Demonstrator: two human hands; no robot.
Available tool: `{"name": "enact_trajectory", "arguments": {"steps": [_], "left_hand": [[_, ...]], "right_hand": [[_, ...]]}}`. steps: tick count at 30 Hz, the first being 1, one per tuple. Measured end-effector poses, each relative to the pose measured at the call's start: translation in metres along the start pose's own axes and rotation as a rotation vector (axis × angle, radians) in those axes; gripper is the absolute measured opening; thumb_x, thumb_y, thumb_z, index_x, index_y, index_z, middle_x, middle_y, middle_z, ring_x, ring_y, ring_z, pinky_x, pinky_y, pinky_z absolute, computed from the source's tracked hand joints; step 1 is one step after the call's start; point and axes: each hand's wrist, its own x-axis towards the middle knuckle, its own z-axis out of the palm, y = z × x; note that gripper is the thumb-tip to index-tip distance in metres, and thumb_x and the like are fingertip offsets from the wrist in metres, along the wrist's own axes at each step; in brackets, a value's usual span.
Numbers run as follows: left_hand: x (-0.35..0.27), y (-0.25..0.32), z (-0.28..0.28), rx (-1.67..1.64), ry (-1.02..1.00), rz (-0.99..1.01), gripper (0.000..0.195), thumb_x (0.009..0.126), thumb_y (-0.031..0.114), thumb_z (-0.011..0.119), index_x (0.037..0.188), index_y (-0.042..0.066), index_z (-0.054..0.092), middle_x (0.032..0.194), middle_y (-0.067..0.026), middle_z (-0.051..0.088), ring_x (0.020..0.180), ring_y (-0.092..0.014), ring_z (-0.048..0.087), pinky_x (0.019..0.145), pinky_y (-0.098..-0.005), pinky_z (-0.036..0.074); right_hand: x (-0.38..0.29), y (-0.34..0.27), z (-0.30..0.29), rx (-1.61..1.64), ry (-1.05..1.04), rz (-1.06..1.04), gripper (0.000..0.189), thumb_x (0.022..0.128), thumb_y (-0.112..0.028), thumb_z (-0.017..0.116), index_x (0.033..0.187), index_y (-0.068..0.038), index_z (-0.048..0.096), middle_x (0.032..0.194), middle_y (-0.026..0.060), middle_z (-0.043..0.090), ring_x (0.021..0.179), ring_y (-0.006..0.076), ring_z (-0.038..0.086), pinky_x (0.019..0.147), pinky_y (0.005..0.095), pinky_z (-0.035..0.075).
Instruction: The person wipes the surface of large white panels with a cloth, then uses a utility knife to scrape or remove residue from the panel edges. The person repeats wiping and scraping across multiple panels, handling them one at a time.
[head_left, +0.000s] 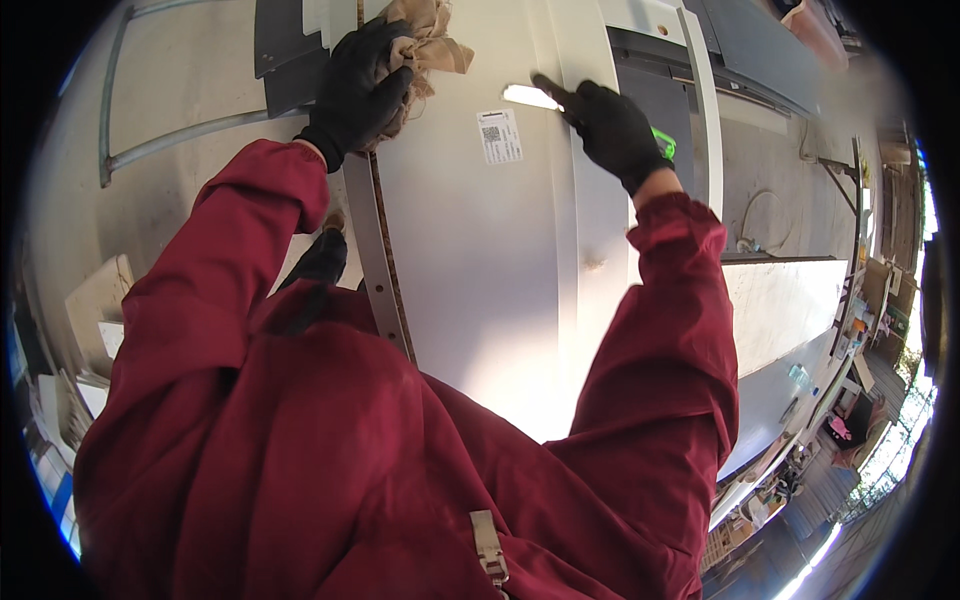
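My left hand (364, 82), in a black glove, is closed on a crumpled beige rag (424, 45) at the edge of a long white panel (465, 240). My right hand (611, 127), gloved in black too, grips a tool with a bright green handle end (663, 142) and a flat shiny blade (531, 96). That blade points left over the panel, with my index finger stretched out near it. Whether it touches the surface I cannot tell. Between my hands a white printed label (499, 136) is stuck on the panel. Sunlight glares on the panel's near part.
A metal tube frame (112, 97) is at the left, near dark grey panels (289, 67). More panels (787, 300) lie at the right, with a clear plastic bottle (802, 379) on one. My shoe (334, 221) shows beside the panel's left edge.
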Motion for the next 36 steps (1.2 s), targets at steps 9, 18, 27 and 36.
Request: {"name": "enact_trajectory", "arguments": {"steps": [9,18,27,36], "left_hand": [[-0.002,0.0,-0.001,-0.005,-0.009,-0.01,0.039,0.081,0.021,0.063,0.117,0.008,0.054,0.117,-0.0142,0.056,0.11,-0.033,0.051,0.096,-0.0416,0.039],[-0.001,0.0,-0.002,0.008,-0.007,0.015,0.041,0.08,0.019,0.064,0.118,0.008,0.052,0.117,-0.0128,0.056,0.108,-0.033,0.052,0.094,-0.0412,0.041],[0.0,0.01,-0.006,-0.049,-0.062,-0.081,0.041,0.083,0.021,0.057,0.121,0.006,0.051,0.123,-0.0152,0.052,0.117,-0.033,0.047,0.101,-0.0411,0.035],[0.0,0.009,-0.005,0.003,-0.032,-0.017,0.042,0.082,0.02,0.058,0.121,0.007,0.052,0.123,-0.0146,0.052,0.117,-0.033,0.047,0.1,-0.0409,0.036]], "right_hand": [[-0.009,-0.006,-0.002,0.013,0.176,-0.02,0.05,0.084,-0.009,0.056,0.13,-0.029,0.051,0.077,0.0054,0.056,0.073,0.0226,0.06,0.065,0.0365,0.051],[-0.041,-0.011,-0.001,0.093,-0.027,0.076,0.055,0.084,-0.008,0.055,0.136,-0.026,0.045,0.083,0.0078,0.056,0.076,0.0251,0.058,0.067,0.0394,0.05],[-0.04,-0.023,-0.006,0.07,0.019,-0.036,0.055,0.084,-0.008,0.056,0.135,-0.026,0.046,0.077,0.007,0.053,0.071,0.0225,0.057,0.062,0.0378,0.048],[-0.052,-0.034,-0.002,-0.058,0.02,-0.101,0.06,0.079,-0.002,0.054,0.132,-0.029,0.048,0.072,0.005,0.054,0.067,0.0228,0.058,0.057,0.0367,0.048]]}}
